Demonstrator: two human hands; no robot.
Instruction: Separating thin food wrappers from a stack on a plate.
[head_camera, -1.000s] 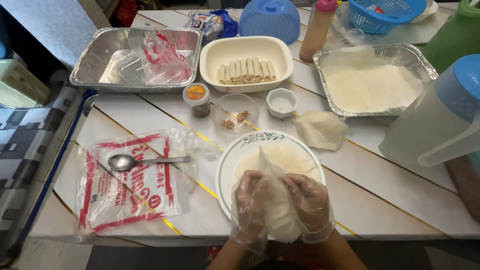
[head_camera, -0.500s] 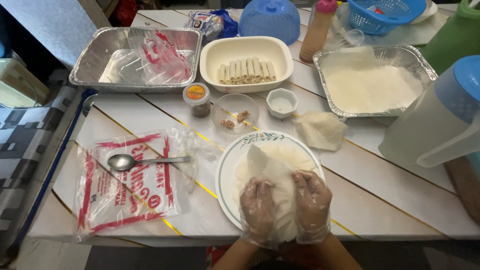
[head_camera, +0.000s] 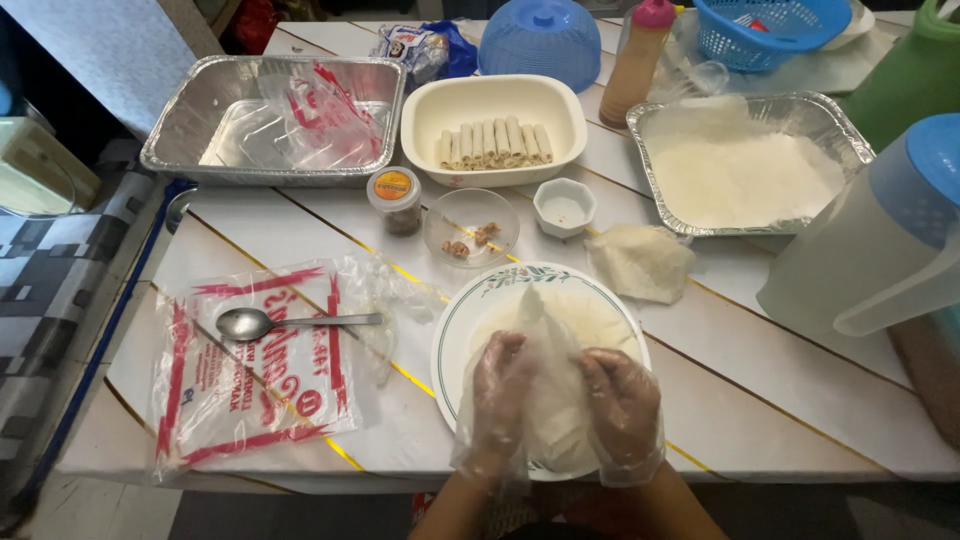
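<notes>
Left hand (head_camera: 500, 385), in a clear plastic glove, fingers curled & pinching the left edge of a thin pale wrapper sheet (head_camera: 553, 375); right hand (head_camera: 622, 405), gloved too, grips the sheet's right edge the same way. Sheet is lifted into a peak btwn both hands, over the white plate (head_camera: 460, 325) w/ green patterned rim at the table's (head_camera: 780, 400) near edge.

L to R elsewhere: empty red-printed plastic bag (head_camera: 250, 380) lies flat w/ a metal spoon (head_camera: 290, 322) on top; foil tray (head_camera: 190, 120) behind holds another crumpled bag. Small orange-lidded jar (head_camera: 395, 198), then clear glass bowl (head_camera: 470, 226) w/ bits of filling, small white cup (head_camera: 564, 207). White dish (head_camera: 480, 100) holds a row of finished rolls (head_camera: 494, 144). Crumpled wrapper (head_camera: 640, 262) just right of the plate; foil tray of wrappers (head_camera: 745, 170) behind it; blue-lidded pitcher (head_camera: 880, 240) far right.
</notes>
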